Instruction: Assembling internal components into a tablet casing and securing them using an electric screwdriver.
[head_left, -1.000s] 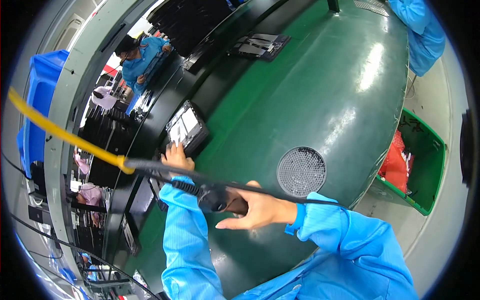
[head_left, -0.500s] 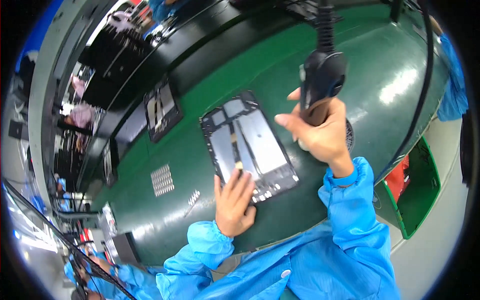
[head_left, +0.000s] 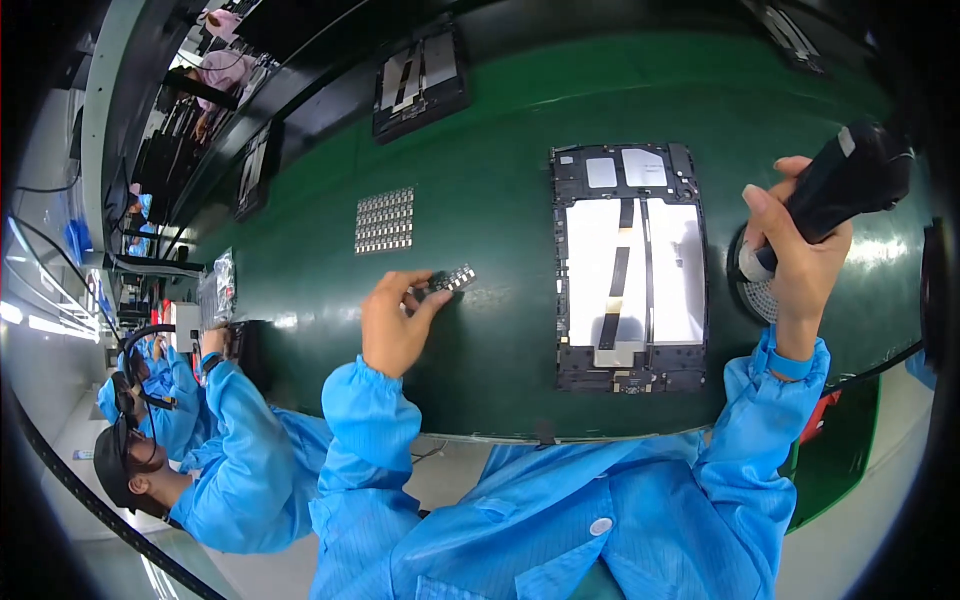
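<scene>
My left hand pinches a small dark strip with shiny metal pieces between thumb and fingertips, just over the green table. On the right, my right hand is wrapped round a black electric screwdriver. Its pale lower end is over a round perforated tray, and the tip itself is hidden. Between my hands lies an opened tablet body, black-framed, with silvery battery panels and a dark flex cable running down them. Neither hand touches it.
A sheet of small metal pieces lies left of the tablet. Other tablet bodies rest at the far edge and on the dark shelf. At lower right hangs a green bin with red inside. A co-worker in blue sits at left.
My left hand has left the tablet's lower edge and picked up the strip of metal pieces. The right hand still holds the screwdriver, now tilted over. The view has turned.
</scene>
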